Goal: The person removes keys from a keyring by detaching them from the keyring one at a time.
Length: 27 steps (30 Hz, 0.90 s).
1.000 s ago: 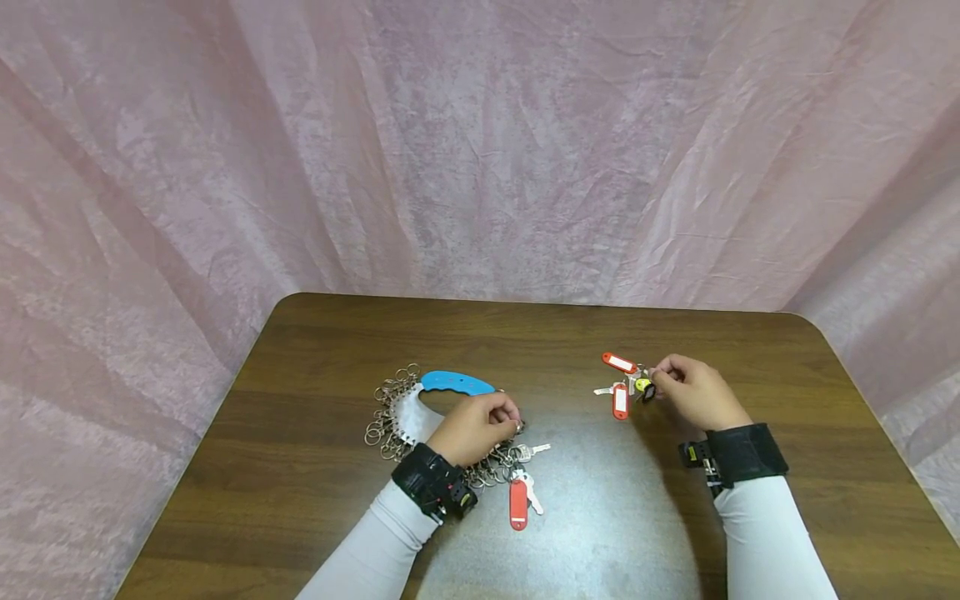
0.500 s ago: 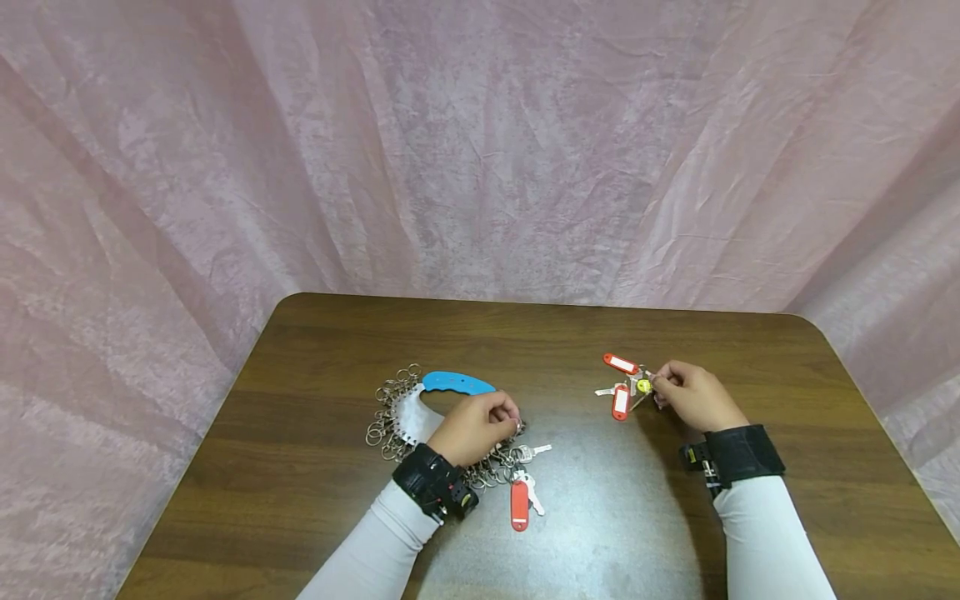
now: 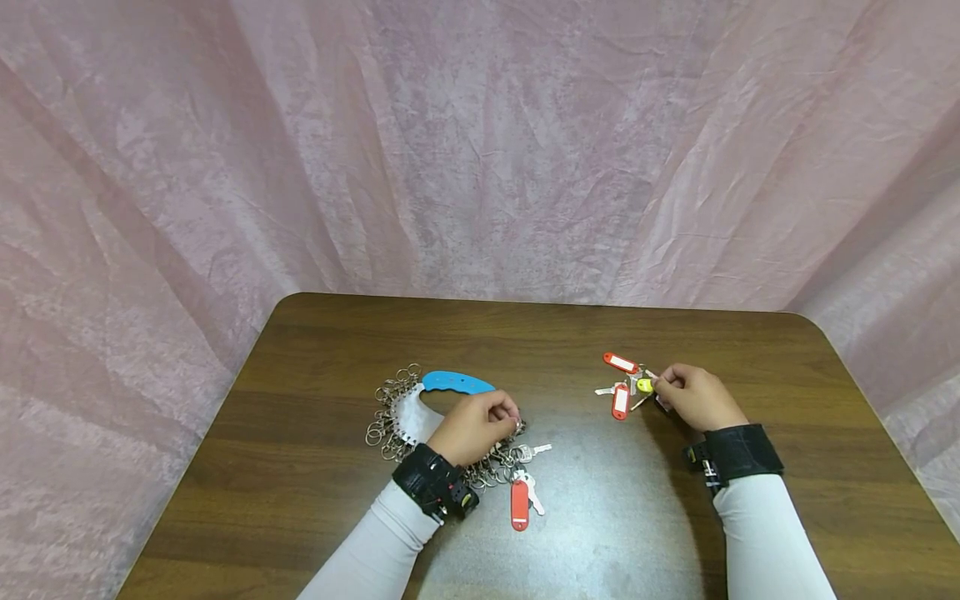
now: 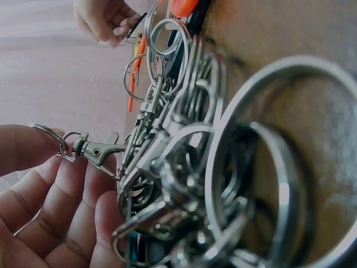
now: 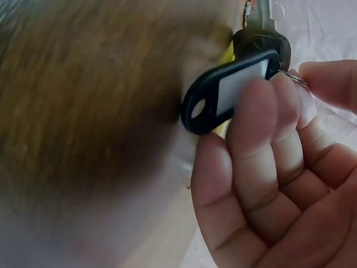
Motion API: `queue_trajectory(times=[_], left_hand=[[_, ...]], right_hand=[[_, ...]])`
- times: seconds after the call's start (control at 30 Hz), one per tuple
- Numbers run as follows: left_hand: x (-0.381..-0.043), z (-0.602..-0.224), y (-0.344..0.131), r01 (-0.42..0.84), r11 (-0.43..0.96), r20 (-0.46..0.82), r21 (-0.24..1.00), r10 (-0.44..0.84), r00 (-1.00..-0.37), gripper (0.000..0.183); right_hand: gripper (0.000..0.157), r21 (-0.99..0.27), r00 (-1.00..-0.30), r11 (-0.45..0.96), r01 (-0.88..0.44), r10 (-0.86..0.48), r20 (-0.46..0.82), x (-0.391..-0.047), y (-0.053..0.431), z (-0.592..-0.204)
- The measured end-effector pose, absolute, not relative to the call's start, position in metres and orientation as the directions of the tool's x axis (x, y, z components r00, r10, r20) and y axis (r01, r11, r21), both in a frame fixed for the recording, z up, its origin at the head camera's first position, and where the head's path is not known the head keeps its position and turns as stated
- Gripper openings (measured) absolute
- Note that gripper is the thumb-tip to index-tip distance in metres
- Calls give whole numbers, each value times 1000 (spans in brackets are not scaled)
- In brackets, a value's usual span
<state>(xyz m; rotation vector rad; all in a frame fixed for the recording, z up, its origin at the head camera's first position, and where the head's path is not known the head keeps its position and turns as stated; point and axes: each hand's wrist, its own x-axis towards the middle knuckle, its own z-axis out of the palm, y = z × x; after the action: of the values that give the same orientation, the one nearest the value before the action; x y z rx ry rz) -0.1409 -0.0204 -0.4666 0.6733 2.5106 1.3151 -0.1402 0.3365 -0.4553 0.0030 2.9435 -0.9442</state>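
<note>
In the head view my left hand (image 3: 472, 429) is over the right end of a metal key holder (image 3: 412, 419) with a blue grip (image 3: 457, 382). The left wrist view shows thumb and fingers pinching a small split ring (image 4: 47, 130) on a swivel snap hook (image 4: 96, 152), one of several hooks bunched along the holder. My right hand (image 3: 697, 397) pinches the thin ring (image 5: 294, 77) of a black key tag (image 5: 209, 95) with a white label. A black-headed key (image 5: 261, 46) hangs from that ring. Beside these fingertips lies a yellow key tag (image 3: 645, 386).
Two red key tags, one farther back (image 3: 621, 362) and one nearer (image 3: 620, 402), lie with keys left of my right hand. Below the holder's right end are another red tag (image 3: 519, 505) and silver keys (image 3: 534, 451). A pink curtain (image 3: 480, 167) hangs behind the wooden table (image 3: 300, 533).
My right hand has shifted slightly, and the black tag has turned and drawn in beneath its fingers, away from the yellow tag. My left hand has stayed in place.
</note>
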Motion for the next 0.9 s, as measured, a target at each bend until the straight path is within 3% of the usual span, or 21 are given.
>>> queue_trajectory(times=[0.4,0.9], left_hand=[[-142,-468,-20,284,489,14,825,485,-875,4],[-144,-469,-21,258,478,18,840,451,-893,4]], right_hand=[[22,-548,-997,833,68,34,-73,-140,335,-453],[24,-629,-997,774,-71,-50,52,-140,315,-442]])
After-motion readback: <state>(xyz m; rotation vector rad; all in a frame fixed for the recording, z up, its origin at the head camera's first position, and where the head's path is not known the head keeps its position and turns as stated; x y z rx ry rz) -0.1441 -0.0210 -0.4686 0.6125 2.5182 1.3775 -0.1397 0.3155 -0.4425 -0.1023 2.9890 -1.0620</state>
